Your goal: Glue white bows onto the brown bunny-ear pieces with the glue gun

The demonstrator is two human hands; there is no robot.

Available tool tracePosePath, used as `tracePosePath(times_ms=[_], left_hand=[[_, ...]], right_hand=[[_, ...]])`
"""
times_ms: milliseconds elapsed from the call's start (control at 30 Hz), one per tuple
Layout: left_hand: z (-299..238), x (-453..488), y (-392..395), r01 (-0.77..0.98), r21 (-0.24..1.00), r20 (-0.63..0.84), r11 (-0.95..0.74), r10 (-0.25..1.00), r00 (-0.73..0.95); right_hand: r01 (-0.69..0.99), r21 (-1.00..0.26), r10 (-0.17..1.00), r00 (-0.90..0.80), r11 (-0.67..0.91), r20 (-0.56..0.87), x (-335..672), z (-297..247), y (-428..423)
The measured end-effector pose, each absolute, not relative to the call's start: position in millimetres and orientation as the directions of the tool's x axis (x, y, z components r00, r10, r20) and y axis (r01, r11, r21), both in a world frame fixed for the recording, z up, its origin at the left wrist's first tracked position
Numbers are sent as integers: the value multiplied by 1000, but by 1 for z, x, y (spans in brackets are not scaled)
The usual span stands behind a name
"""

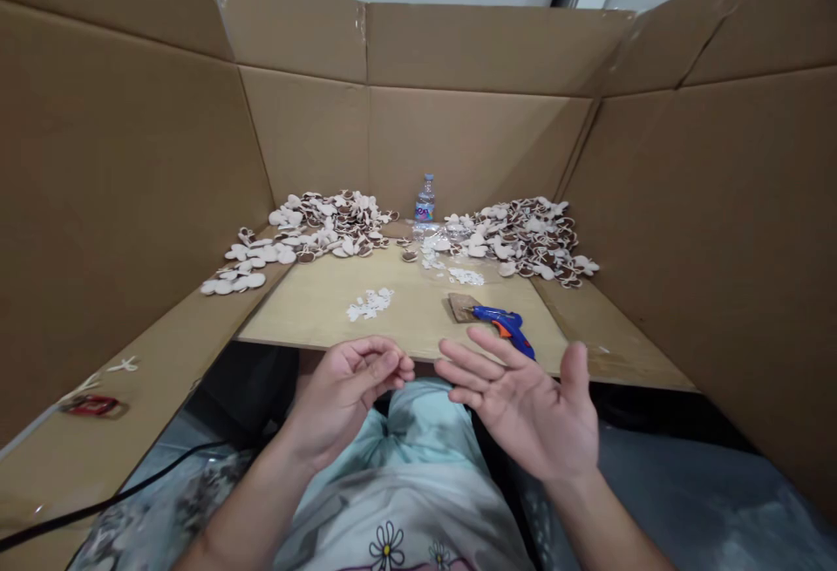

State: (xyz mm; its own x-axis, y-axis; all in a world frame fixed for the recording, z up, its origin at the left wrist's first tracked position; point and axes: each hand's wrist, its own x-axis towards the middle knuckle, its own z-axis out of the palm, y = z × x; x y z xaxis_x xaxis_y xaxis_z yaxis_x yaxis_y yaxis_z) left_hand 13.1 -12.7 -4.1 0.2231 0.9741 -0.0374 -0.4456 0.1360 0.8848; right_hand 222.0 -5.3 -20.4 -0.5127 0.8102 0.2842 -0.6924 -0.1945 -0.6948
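— How much room is there at the edges?
— Cardboard walls close in on the left, the right and the far side. The wooden board lies between them. Its near edge runs just beyond both hands, which hover over the lap without touching it. The middle of the board is bare wood.
— And the hands?
— The left hand is curled narrow, thumb against forefinger; I cannot tell whether anything small sits inside. The right hand is palm up, fingers spread wide, holding nothing.
— What lies nearest?
— The glue gun: blue body, orange trigger, on its side by the board's near edge, just beyond the right fingertips. Its nozzle points at a small brown block. A little heap of white pieces lies ahead of the left hand.
— Any writing?
— The water bottle stands at the back between the left pile and the right pile of brown-and-white discs. Its label is blue and pink, too small to read.
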Motion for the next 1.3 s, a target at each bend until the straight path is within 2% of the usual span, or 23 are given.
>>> tracePosePath(times_ms=[267,333,400,467,533,733,833,900,967,1033,1100,1167,1300], left_hand=[[-8,23,-21,-457,865,-81,209,955,284],[-10,25,-23,-462,859,-89,219,954,287],[-13,28,-23,-465,857,-95,222,955,279],[-15,30,-22,-466,856,-103,225,956,274],[-17,33,-23,-468,853,-104,231,954,282],[-18,38,-27,-459,849,-119,261,942,315],[-17,37,-28,-443,858,-121,260,940,318],[-17,34,-27,-374,906,-89,196,955,284],[-16,32,-27,-212,975,-22,65,979,201],[-16,30,-26,16,993,111,-113,989,97],[-18,29,-26,218,932,284,-290,957,56],[-22,31,-26,336,837,436,-432,897,66],[-31,35,-25,401,707,607,-583,791,80]], right_hand=[[-593,-804,866,-377,48,330,214,-32,-8],[-506,-845,883,-300,172,360,212,-34,-9],[-340,-864,874,-186,373,450,211,-35,-10],[-138,-822,815,-116,553,568,211,-37,-11],[2,-745,740,-121,667,662,211,-38,-11],[132,-610,624,-158,781,765,214,-42,-7],[128,-633,646,-128,763,753,213,-42,-4],[76,-720,724,-90,690,684,211,-40,-2],[-28,-842,840,-59,539,540,209,-39,-1],[-153,-928,933,-68,340,353,206,-38,0],[-256,-953,971,-130,162,200,202,-39,0],[-339,-940,973,-202,37,111,197,-43,-1],[-476,-869,946,-322,-136,28,187,-52,-4]])
